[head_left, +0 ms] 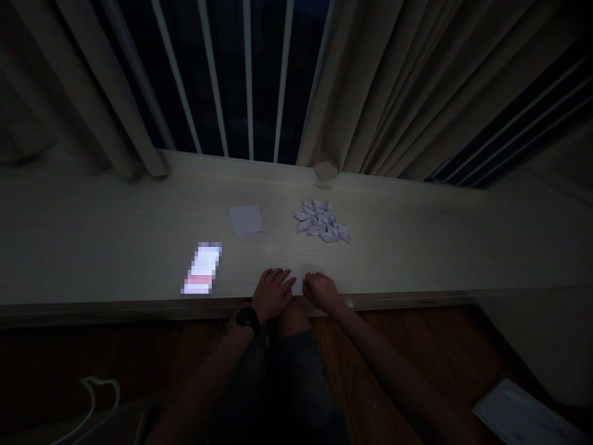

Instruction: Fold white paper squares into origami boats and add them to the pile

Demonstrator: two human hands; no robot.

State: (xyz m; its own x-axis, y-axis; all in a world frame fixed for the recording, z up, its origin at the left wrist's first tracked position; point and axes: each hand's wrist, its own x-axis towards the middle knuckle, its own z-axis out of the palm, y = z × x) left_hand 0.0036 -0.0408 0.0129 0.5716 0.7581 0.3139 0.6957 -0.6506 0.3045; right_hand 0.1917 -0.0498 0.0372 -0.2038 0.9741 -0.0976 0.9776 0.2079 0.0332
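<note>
A small white sheet of paper (297,284) lies at the front edge of the pale ledge, partly covered by both hands. My left hand (272,292) rests on its left side, palm down with fingers spread. At the paper's right edge my right hand (321,290) is closed, its curled fingers pinching there. Beyond them sits a cluster of several folded white paper pieces (321,220). A stack of square white paper (246,220) lies farther left.
A phone with a lit, pixelated screen (202,269) lies left of my hands on the ledge (417,247). Beige curtains (384,86) and a barred window (231,80) stand behind. A white flat object (523,414) is at the lower right, and a white curved hanger-like shape (92,395) at the lower left.
</note>
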